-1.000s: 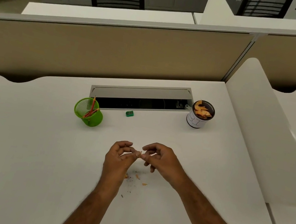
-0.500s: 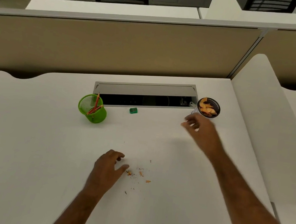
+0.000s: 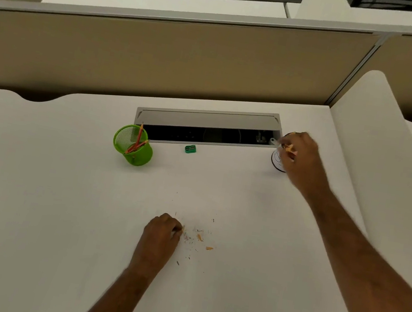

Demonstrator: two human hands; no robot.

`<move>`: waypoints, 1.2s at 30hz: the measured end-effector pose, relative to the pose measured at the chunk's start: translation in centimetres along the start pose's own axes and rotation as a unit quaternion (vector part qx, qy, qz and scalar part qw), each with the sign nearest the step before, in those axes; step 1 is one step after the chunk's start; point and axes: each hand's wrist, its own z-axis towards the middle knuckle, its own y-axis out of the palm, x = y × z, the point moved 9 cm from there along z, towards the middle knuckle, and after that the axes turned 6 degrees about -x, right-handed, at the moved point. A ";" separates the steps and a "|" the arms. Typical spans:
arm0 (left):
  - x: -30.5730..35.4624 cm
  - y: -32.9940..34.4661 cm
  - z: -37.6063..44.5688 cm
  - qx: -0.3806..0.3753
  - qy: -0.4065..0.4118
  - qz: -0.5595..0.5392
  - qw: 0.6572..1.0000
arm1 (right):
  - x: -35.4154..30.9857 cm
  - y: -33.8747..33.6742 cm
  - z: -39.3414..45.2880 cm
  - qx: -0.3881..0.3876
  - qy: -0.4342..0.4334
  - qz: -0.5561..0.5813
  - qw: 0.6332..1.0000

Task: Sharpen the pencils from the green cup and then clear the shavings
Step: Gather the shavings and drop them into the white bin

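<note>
A green mesh cup [image 3: 142, 158] stands at the back left of the white desk [image 3: 44, 197] with a few orange pencils [image 3: 137, 139] in it. A small green sharpener [image 3: 190, 149] lies beside the cable slot. Orange shavings and dark specks [image 3: 200, 237] are scattered at the desk's middle. My left hand [image 3: 161, 233] rests just left of them, fingers curled in, fingertips touching the nearest bits. My right hand [image 3: 300, 157] hovers over the white cup [image 3: 276, 161] at the back right, pinching orange shavings [image 3: 289, 148] above its mouth; the hand hides most of the cup.
A grey cable slot [image 3: 205, 120] with an open flap runs along the back of the desk. A beige partition [image 3: 160, 59] stands behind it, and a white divider panel [image 3: 376, 161] borders the right side.
My right hand left my left hand, travelled to the back right and now covers the white cup. My left hand dropped to the desk and curled its fingers beside the shavings.
</note>
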 end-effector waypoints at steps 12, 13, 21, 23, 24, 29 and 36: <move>-0.6 -0.4 0.6 0.004 -0.016 -0.034 0.999 | -7.5 19.0 -17.1 -0.430 -0.066 0.009 0.900; -0.8 -0.6 0.5 0.007 -0.020 -0.047 0.999 | -7.3 19.1 -17.6 -0.439 -0.067 0.006 0.896; -1.8 -2.5 0.2 0.033 -0.045 -0.120 0.991 | -7.0 19.0 -18.1 -0.402 -0.103 -0.045 0.909; -1.8 -3.2 -0.1 0.042 -0.053 -0.143 0.987 | -7.2 19.1 -18.0 -0.397 -0.109 -0.052 0.910; -1.8 -3.5 -0.1 0.047 -0.055 -0.153 0.986 | -7.2 19.3 -18.0 -0.400 -0.112 -0.052 0.908; -0.4 -4.7 -0.4 0.054 -0.049 -0.185 0.980 | -5.7 17.9 -16.1 -0.358 -0.055 0.016 0.932; 2.6 -5.0 0.4 0.032 -0.015 -0.197 0.980 | -0.2 6.3 -6.0 -0.114 0.051 0.067 0.990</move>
